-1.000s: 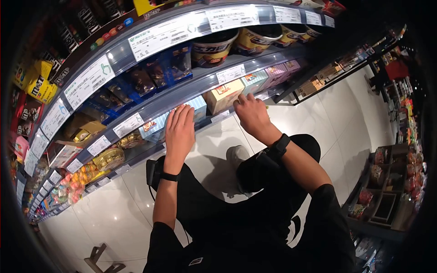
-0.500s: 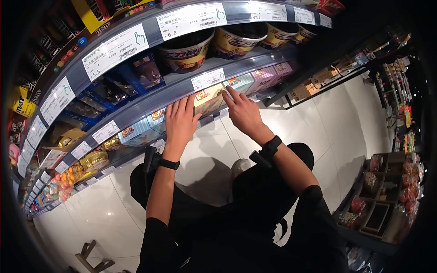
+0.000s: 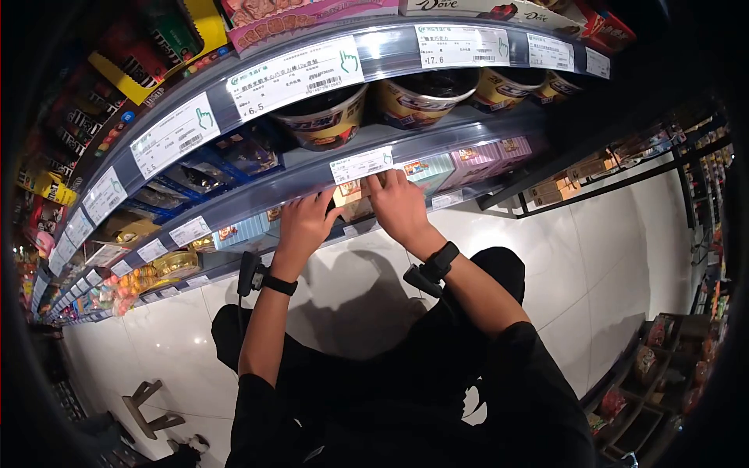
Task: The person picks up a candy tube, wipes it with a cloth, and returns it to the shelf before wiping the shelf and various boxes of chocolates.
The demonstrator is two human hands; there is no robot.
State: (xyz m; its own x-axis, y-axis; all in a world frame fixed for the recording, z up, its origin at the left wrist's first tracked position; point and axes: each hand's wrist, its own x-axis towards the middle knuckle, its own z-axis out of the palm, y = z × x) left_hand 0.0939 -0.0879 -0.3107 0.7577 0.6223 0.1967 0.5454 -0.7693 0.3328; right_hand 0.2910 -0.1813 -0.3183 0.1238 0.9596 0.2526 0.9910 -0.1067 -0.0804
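Note:
On the lowest visible shelf, a cream-yellow box [image 3: 353,204] stands between my two hands. My left hand [image 3: 306,226] lies at its left side, fingers extended over the neighbouring boxes, thumb apart. My right hand [image 3: 399,209] is over the box's right part, its fingertips bent in under the shelf edge and partly hidden; whether they grip it is unclear. Light blue boxes [image 3: 243,232] stand to the left. A pale green box [image 3: 431,170] and pink-purple boxes [image 3: 476,162] stand to the right. A price label [image 3: 361,164] hangs just above the cream-yellow box.
Instant cups [image 3: 427,97] and blue packs [image 3: 234,160] fill the shelf above. A dark-framed rack [image 3: 601,187] stands at the right, a compartment bin [image 3: 651,382] at the lower right. A small wooden stool [image 3: 148,409] is on the tiled floor.
The view has shifted, so the shelves sit lower. My right hand has moved left, from the pale green box onto the cream-yellow box, and its fingers are now bent. A dark gap shows beside that box.

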